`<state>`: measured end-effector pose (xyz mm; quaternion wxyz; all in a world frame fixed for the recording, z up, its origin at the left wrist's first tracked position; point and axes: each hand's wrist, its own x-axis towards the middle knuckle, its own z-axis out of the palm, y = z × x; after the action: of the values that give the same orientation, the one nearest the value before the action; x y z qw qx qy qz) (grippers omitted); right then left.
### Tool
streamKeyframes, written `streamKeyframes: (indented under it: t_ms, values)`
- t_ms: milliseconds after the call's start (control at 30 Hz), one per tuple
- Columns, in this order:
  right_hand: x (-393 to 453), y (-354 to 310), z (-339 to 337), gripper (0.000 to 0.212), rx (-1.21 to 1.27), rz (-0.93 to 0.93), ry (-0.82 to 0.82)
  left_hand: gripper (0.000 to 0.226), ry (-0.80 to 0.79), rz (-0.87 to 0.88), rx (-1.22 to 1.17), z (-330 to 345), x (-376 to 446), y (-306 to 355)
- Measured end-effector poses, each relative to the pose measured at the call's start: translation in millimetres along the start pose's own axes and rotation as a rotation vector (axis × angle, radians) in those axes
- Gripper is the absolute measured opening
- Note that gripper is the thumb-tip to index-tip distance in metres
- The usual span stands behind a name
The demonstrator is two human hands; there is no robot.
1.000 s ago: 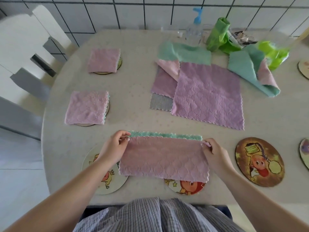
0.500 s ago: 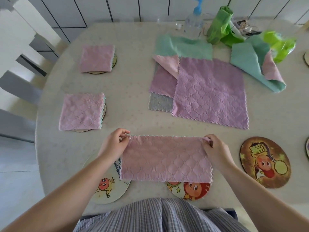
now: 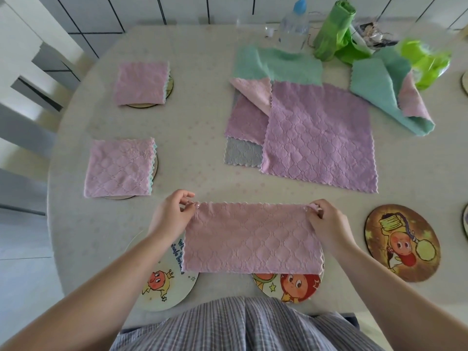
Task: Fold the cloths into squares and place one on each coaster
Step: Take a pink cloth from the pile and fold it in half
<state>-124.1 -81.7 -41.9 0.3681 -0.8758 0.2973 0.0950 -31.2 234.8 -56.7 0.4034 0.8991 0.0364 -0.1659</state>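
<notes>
Pinching the far corners of the half-folded pink cloth (image 3: 252, 240), the left hand (image 3: 170, 214) and right hand (image 3: 329, 224) held its long axis left-to-right, equally near, ready for a sideways fold.

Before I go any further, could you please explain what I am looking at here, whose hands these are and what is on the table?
There is no robot: a camera worn on a person's head looks down at their own two hands. The left hand and right hand each pinch a top corner of a pink cloth, folded into a long strip. It partly covers two cartoon coasters at the table's near edge. On the left, two folded cloths already sit on coasters. Unfolded cloths lie further back, and another bare coaster lies on the right.
</notes>
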Motion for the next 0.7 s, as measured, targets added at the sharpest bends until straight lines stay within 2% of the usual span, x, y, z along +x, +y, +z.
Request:
streamKeyframes:
  t_ms: [133,200,267,333,400,467,567,700]
  values:
    - [4.1,-0.5,2.8,0.014,-0.027,0.018,0.008,0.014,-0.005,-0.028,0.025,1.0,0.6,6.3]
    - [0.7,-3.8,1.2,0.016,0.015,0.030,0.027,0.018,0.057,-0.022,0.067,1.6,-4.6,10.9]
    - [-7.8,-7.1,-1.6,0.023,0.009,0.007,0.110,0.022,0.155,0.078,0.174,2.6,-16.2,16.7]
    - [-19.9,-10.1,-2.2,0.028,-0.113,-0.167,0.181,0.022,0.175,0.311,0.240,7.7,-32.7,26.5]
    - [-33.1,-15.1,5.8,0.031,-0.265,-0.427,0.104,0.025,0.041,0.509,0.336,21.2,-51.4,39.1]
    - [-44.6,-22.3,24.4,0.039,-0.391,-0.593,-0.022,0.038,-0.153,0.586,0.447,44.5,-70.1,49.7]
    - [-58.4,-23.4,56.2,0.049,-0.498,-0.661,-0.094,0.053,-0.265,0.617,0.526,76.0,-83.3,48.2]
    - [-63.6,-2.7,70.5,0.060,-0.639,-0.625,-0.091,0.060,-0.235,0.692,0.781,83.9,-80.4,25.0]
